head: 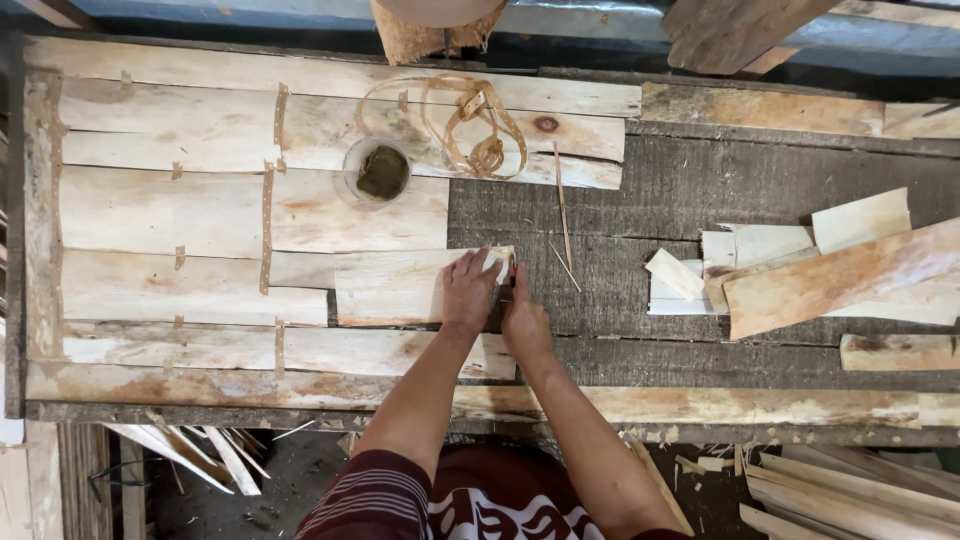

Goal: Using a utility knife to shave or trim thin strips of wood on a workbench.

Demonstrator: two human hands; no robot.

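Note:
My left hand [468,290] lies flat, fingers spread, pressing on the right end of a pale wood veneer strip [395,288] on the workbench. My right hand [522,318] sits just right of it at the strip's right edge, fingers curled near a small brown bit at the edge; what it grips is too small to tell. The strip adjoins a sheet of several veneer strips [200,215] joined by brown tape pieces [266,230].
A small round pot of dark paste [381,172] stands on the sheet, with a coil of brown tape [470,125] behind it. Thin sticks [562,205] lie nearby. Loose veneer offcuts [800,275] are piled at right. Scraps lie on the floor below the bench edge [500,405].

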